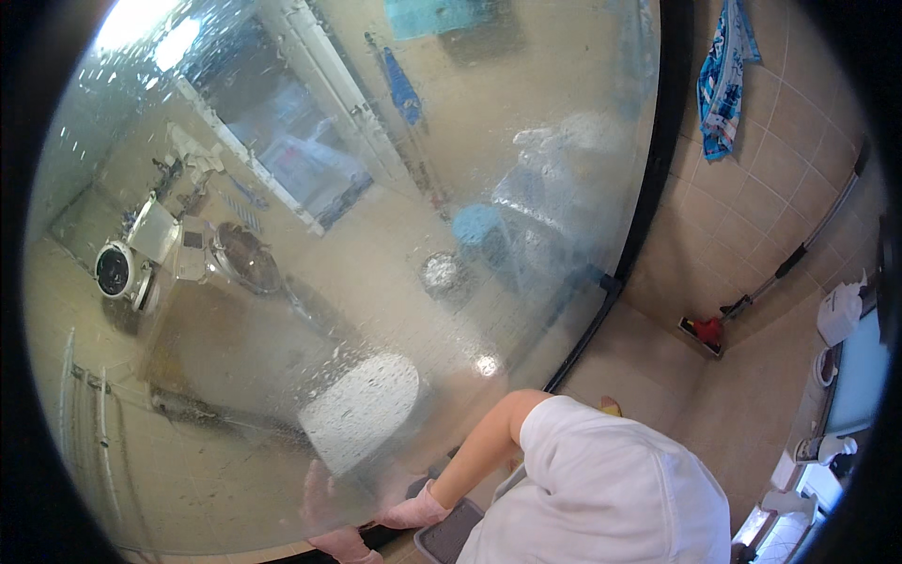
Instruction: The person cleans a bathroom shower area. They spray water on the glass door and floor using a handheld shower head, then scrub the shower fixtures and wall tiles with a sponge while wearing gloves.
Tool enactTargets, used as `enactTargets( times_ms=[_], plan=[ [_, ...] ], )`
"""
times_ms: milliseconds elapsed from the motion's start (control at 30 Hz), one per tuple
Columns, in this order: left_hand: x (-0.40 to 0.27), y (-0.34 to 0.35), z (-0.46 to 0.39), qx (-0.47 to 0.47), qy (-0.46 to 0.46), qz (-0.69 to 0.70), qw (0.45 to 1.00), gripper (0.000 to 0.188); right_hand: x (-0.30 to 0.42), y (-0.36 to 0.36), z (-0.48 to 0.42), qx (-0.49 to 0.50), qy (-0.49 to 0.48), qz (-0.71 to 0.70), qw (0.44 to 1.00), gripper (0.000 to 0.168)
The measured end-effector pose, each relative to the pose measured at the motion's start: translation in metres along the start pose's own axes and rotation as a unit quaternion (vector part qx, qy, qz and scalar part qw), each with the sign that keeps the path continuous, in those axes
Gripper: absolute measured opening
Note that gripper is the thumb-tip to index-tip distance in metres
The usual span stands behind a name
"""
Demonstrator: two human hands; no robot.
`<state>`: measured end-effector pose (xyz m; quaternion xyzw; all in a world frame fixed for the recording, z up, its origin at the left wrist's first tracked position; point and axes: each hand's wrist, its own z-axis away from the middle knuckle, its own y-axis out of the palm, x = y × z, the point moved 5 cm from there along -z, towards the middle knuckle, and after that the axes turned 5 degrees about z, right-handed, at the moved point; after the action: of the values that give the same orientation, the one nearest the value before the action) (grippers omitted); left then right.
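Both of my hands wear pink gloves and are low in the picture, at the lower edge of a wet glass panel (268, 395). My right hand (416, 509) is bent over the black frame, its fingertips near the glass edge; whether it holds something there is hidden. Further left, my left hand (345, 544) rests against the black frame (391, 539), partly cut off by the picture's edge. A pink blur of a reflection shows in the glass above it. Beside my right hand is a grey ribbed tray or mat (447, 530). Water drops and streaks cover the glass.
Through the glass appear a white toilet lid or seat (366, 409), a light blue round object (476, 224) and a blue brush-like item (402, 88). Right of the black frame, a patterned blue cloth (722, 92) hangs on tiles, near a red-headed floor mop (705, 333) and a white container (840, 310).
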<state>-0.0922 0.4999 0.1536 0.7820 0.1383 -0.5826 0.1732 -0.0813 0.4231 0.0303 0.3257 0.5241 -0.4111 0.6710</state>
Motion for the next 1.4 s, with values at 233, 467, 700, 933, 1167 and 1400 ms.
enactTargets(
  times_ms=[233, 467, 700, 933, 1167, 1400],
  plan=[
    [0.019, 0.007, -0.007, -0.078, -0.002, 0.030, 0.997, 0.087, 0.013, -0.005, 0.018, -0.075, 0.066, -0.159, 0.982, 0.051],
    [0.005, 0.097, -0.018, -0.034, 0.041, -0.033, 0.998, 0.090, 0.025, 0.012, 0.046, -0.039, 0.108, -0.174, 0.978, 0.042],
    [0.013, 0.130, -0.038, -0.023, 0.034, -0.064, 0.997, 0.095, 0.027, 0.030, 0.069, -0.006, 0.197, -0.283, 0.939, 0.035],
    [0.049, 0.131, -0.055, 0.064, -0.041, 0.148, 0.986, 0.098, 0.034, 0.064, 0.104, -0.086, 0.428, -0.795, 0.420, 0.029],
    [0.059, 0.171, -0.077, 0.096, -0.032, 0.134, 0.986, 0.096, 0.058, 0.079, 0.143, -0.094, 0.533, -0.838, 0.077, 0.025],
    [0.048, 0.230, -0.085, 0.123, -0.029, 0.023, 0.992, 0.096, 0.106, 0.069, 0.137, 0.151, 0.346, -0.229, 0.897, 0.024]
  ],
)
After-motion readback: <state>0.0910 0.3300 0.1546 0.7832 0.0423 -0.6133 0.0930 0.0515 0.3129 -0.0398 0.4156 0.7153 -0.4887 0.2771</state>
